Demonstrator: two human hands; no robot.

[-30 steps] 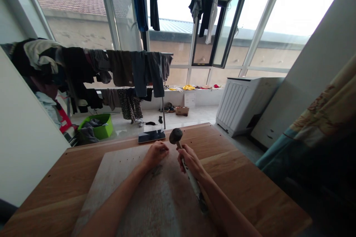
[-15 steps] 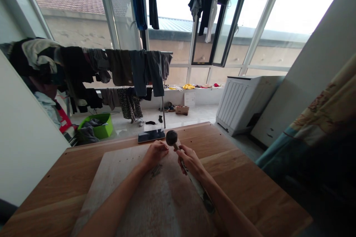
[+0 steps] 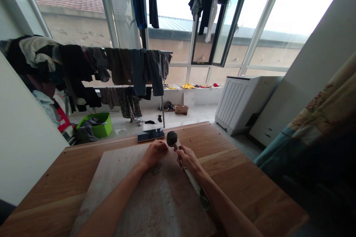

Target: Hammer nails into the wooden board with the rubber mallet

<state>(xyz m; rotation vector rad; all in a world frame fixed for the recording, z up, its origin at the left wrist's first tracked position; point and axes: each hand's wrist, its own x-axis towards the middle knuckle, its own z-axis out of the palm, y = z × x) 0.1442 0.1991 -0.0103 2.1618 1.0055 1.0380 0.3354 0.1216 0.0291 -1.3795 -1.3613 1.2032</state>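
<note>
Gripped by the handle in my right hand [image 3: 188, 160] is a hammer [image 3: 172, 139] with a rounded dark head and a long pale handle running back along the forearm. Its head is raised just right of my left fingertips. My left hand [image 3: 156, 152] pinches a tiny nail, mostly hidden by the fingers, at the far part of a pale wooden board [image 3: 133, 207]. Beside the left wrist lies a small pile of thin grey nails [image 3: 156, 170], partly covered. Several small dark dots [image 3: 126, 158] form a row on the board left of that hand.
Under the board is a brown wooden tabletop [image 3: 239, 177], with a phone [image 3: 151, 135] near its far edge. Beyond stand a laundry rack with clothes [image 3: 122, 66], a green basket [image 3: 101, 127] and a white cabinet-like unit [image 3: 236, 100]. A curtain [image 3: 303, 129] hangs at right.
The hammer head has shifted very slightly right and down, near my left fingers. My left hand keeps its pinch, and its wrist covers a little more of the nail pile.
</note>
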